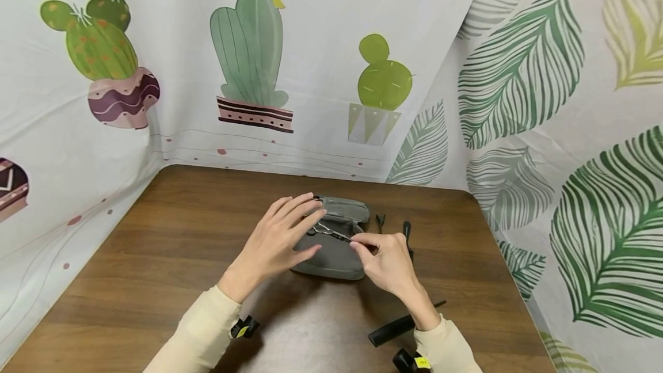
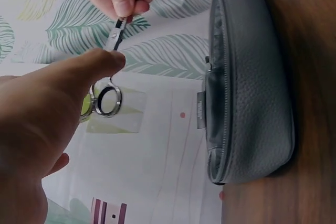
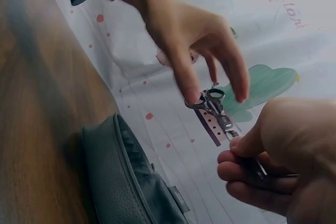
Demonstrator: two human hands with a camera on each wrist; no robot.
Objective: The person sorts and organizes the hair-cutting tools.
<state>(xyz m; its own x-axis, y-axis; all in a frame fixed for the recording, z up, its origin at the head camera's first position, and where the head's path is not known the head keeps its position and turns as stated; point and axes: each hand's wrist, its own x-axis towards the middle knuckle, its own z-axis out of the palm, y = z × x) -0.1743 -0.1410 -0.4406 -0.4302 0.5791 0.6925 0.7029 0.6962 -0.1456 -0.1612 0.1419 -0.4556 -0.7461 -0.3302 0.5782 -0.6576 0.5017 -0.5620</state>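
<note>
A pair of silver scissors [image 1: 336, 235] is held above a grey zip pouch [image 1: 331, 261]. My right hand [image 1: 388, 261] pinches it by the blade end between thumb and fingers, so the finger rings point left. The right wrist view shows the blades of the scissors [image 3: 227, 124] partly hidden in that grip. My left hand [image 1: 274, 240] is spread around the ring end with its fingers apart. In the left wrist view, its thumb overlaps the scissors' shanks. The pouch [image 2: 262, 87] is unzipped, its mouth open and its lid folded back.
A small forked black piece [image 1: 380, 221] and a slim black tool [image 1: 407, 230] lie right of the pouch. Nearer the front, partly under my right forearm, is a long black item [image 1: 391, 330]. A patterned cloth [image 1: 321, 73] hangs behind the wooden table [image 1: 171, 235].
</note>
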